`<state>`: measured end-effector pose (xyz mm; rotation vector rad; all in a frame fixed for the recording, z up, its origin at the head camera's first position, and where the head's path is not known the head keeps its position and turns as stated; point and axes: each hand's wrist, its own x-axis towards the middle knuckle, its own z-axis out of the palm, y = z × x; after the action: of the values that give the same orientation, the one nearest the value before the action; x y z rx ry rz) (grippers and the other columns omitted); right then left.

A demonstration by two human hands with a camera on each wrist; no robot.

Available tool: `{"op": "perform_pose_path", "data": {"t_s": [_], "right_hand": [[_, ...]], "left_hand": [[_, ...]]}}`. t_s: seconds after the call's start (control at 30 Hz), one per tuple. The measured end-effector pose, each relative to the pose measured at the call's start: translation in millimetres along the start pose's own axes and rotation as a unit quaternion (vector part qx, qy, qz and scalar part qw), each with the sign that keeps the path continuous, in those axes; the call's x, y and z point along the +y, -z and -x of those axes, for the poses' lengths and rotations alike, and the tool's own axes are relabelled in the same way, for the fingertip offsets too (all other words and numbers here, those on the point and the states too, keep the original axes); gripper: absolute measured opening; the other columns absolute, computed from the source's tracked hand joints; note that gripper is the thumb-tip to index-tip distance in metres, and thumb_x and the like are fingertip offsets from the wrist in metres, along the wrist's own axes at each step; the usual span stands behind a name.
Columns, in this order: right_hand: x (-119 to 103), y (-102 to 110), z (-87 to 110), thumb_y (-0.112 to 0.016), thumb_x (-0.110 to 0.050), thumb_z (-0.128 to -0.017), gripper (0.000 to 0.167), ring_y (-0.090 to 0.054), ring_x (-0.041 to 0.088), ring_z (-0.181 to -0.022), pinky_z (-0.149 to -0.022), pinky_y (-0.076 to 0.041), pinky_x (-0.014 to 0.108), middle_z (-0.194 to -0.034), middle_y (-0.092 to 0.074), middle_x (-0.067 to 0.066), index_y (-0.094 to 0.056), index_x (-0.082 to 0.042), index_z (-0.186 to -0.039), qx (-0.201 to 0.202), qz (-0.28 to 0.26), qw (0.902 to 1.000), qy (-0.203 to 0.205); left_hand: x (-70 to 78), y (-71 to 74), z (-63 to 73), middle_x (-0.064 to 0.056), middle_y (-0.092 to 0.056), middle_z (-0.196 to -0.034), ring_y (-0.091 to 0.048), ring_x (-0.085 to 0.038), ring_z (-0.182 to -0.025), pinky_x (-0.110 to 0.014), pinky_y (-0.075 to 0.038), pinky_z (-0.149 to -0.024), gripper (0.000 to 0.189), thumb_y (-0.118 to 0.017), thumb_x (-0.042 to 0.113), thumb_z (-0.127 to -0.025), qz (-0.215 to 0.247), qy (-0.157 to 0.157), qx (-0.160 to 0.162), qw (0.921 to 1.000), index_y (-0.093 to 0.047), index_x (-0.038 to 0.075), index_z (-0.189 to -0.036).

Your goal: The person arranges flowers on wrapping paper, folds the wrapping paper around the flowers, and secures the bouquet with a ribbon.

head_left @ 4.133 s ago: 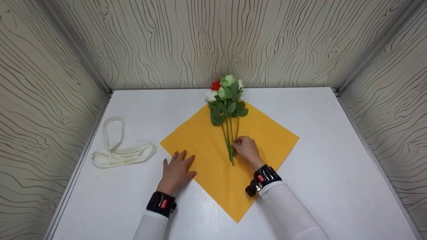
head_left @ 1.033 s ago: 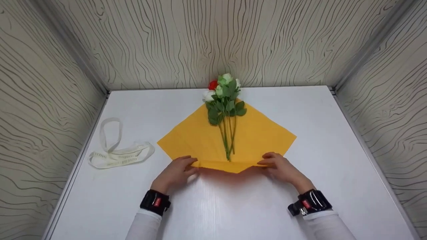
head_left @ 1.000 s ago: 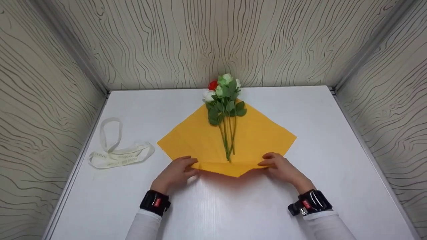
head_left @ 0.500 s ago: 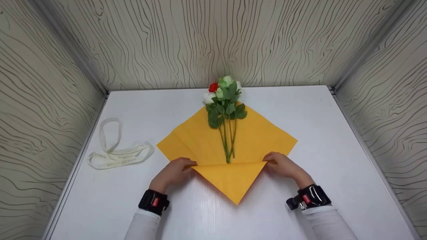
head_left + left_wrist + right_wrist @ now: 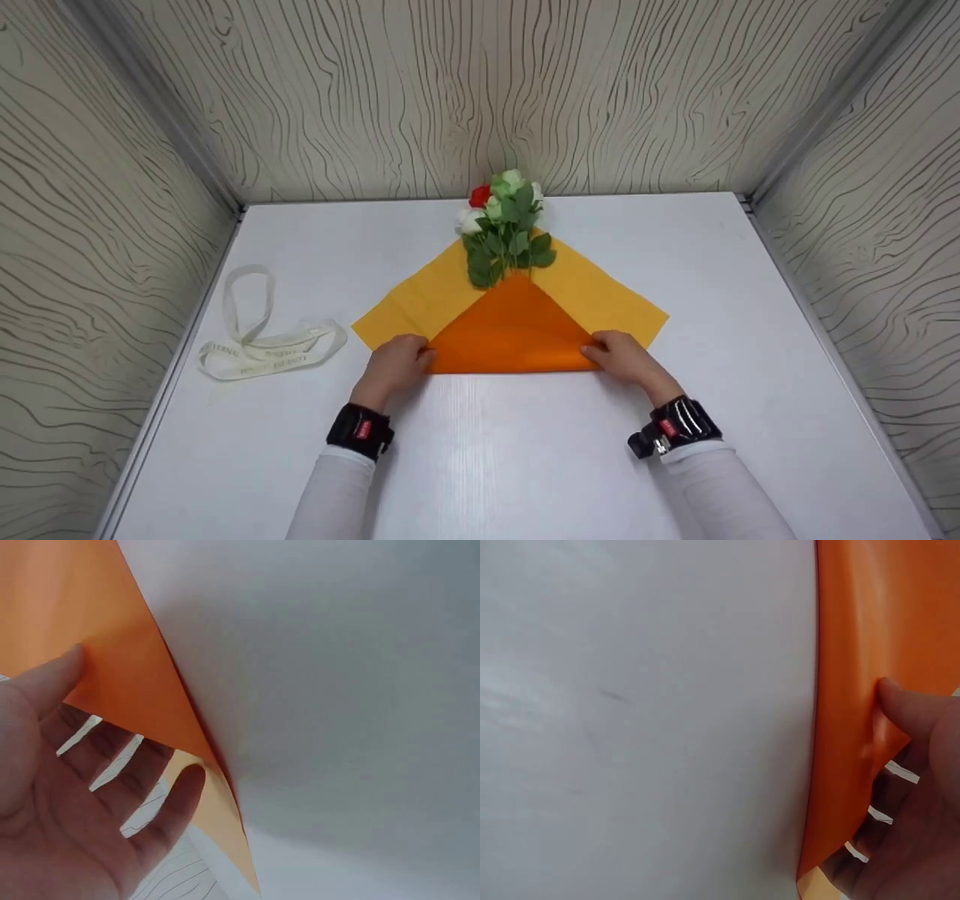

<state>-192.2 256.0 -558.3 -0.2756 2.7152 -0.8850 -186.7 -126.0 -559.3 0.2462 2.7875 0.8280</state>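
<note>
A sheet of yellow wrapping paper (image 5: 600,289) lies with its near corner folded up, showing an orange underside (image 5: 510,334). The fold makes a straight edge toward the person. My left hand (image 5: 395,366) pinches the flap's left side, thumb on top and fingers beneath, as the left wrist view shows. On the opposite side my right hand (image 5: 628,361) grips it the same way, its thumb (image 5: 904,705) pressing the orange face. A bunch of roses (image 5: 510,210), white, pale green and red, lies on the paper at the back; the flap hides the lower stems.
A cream ribbon (image 5: 274,365) with printed lettering lies loosely looped at the left of the white table (image 5: 487,457). Patterned panels (image 5: 480,97) wall in the back and both sides.
Earlier the right hand was at the stems. Both hands then took the paper's near part, and within the last half second folded its corner up and away over the stems, turning the orange side up.
</note>
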Motion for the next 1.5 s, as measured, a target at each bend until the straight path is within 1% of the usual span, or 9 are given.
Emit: {"op": "perform_pose_path", "data": {"t_s": [0.43,0.6,0.7,0.9,1.17,1.27,1.37,1.43,1.5], "right_hand": [[-5,-7,-10.6,-0.055,-0.032,-0.087,0.031,-0.048,0.021,-0.067,-0.061,-0.039,0.032,-0.075,-0.052,0.005,-0.059,-0.003,-0.097,0.01,0.054,0.9964,-0.065],[-4,-10,-11.8,-0.055,-0.03,-0.087,0.027,-0.046,0.019,-0.063,-0.058,-0.037,0.03,-0.07,-0.05,0.003,-0.059,-0.003,-0.091,0.019,0.065,0.9959,-0.06],[-4,-11,-11.7,-0.055,-0.03,-0.087,0.024,-0.045,0.019,-0.06,-0.054,-0.035,0.03,-0.065,-0.047,0.003,-0.057,-0.006,-0.084,0.025,0.068,0.9959,-0.054],[-5,-11,-11.0,-0.055,-0.03,-0.087,0.024,-0.045,0.019,-0.059,-0.054,-0.035,0.03,-0.065,-0.047,0.003,-0.057,-0.007,-0.084,0.029,0.073,0.9956,-0.052],[-7,-12,-7.9,-0.056,-0.031,-0.087,0.03,-0.048,0.021,-0.068,-0.06,-0.039,0.032,-0.078,-0.05,0.007,-0.058,-0.002,-0.096,0.049,0.056,0.9942,-0.077],[-12,-15,-3.7,-0.06,-0.026,-0.083,0.035,-0.047,0.027,-0.082,-0.07,-0.041,0.038,-0.093,-0.047,0.014,-0.057,0.003,-0.103,0.132,0.072,0.9868,-0.06],[-25,-22,3.3,-0.063,-0.02,-0.081,0.037,-0.043,0.032,-0.096,-0.08,-0.038,0.044,-0.106,-0.044,0.017,-0.056,0.003,-0.109,0.211,0.129,0.9691,0.0],[-37,-30,10.2,-0.064,-0.02,-0.081,0.039,-0.04,0.031,-0.103,-0.086,-0.035,0.046,-0.114,-0.043,0.016,-0.054,0.0,-0.114,0.213,0.168,0.9611,0.054],[-49,-39,18.2,-0.062,-0.024,-0.083,0.042,-0.038,0.029,-0.111,-0.091,-0.033,0.045,-0.122,-0.043,0.013,-0.053,-0.005,-0.119,0.171,0.2,0.9589,0.107]], "left_hand": [[1.8,-6.0,-9.0,0.0,-0.048,-0.059,-0.046,-0.018,-0.056,-0.029,-0.037,-0.052,0.021,-0.061,0.031,-0.084,-0.115,-0.016,0.045,0.9922,-0.058,0.011,-0.079],[8.2,-6.8,-4.9,-0.011,-0.052,-0.094,-0.05,-0.025,-0.083,-0.038,-0.044,-0.071,0.04,-0.065,0.026,-0.081,-0.146,-0.03,0.05,0.9876,-0.051,0.006,-0.112],[18.3,-10.5,3.8,-0.017,-0.04,-0.123,-0.04,-0.031,-0.111,-0.045,-0.035,-0.092,0.06,-0.065,0.028,-0.081,-0.163,-0.07,0.06,0.9823,-0.04,0.004,-0.13],[40.7,-25.4,27.8,-0.011,-0.013,-0.146,-0.01,-0.032,-0.132,-0.048,-0.016,-0.103,0.068,-0.053,0.044,-0.085,-0.185,-0.167,-0.006,0.9683,-0.028,0.012,-0.14],[43.6,-37.5,35.8,-0.007,-0.014,-0.147,-0.008,-0.032,-0.132,-0.052,-0.014,-0.102,0.063,-0.044,0.05,-0.087,-0.185,-0.179,-0.073,0.9636,-0.027,0.021,-0.14],[43.2,-37.9,35.7,-0.007,-0.014,-0.147,-0.008,-0.033,-0.132,-0.053,-0.013,-0.101,0.063,-0.042,0.051,-0.087,-0.189,-0.177,-0.084,0.9622,-0.026,0.021,-0.14],[42.6,-38.5,35.1,-0.007,-0.014,-0.147,-0.008,-0.033,-0.132,-0.054,-0.012,-0.101,0.065,-0.041,0.053,-0.087,-0.19,-0.172,-0.09,0.9624,-0.025,0.021,-0.141],[42.5,-38.9,34.9,-0.006,-0.013,-0.147,-0.008,-0.032,-0.132,-0.054,-0.011,-0.101,0.066,-0.041,0.054,-0.087,-0.192,-0.166,-0.093,0.9628,-0.024,0.021,-0.141],[42.6,-39.5,34.4,-0.006,-0.013,-0.147,-0.007,-0.032,-0.132,-0.054,-0.011,-0.101,0.066,-0.042,0.054,-0.086,-0.191,-0.16,-0.093,0.9639,-0.024,0.022,-0.141]]}}
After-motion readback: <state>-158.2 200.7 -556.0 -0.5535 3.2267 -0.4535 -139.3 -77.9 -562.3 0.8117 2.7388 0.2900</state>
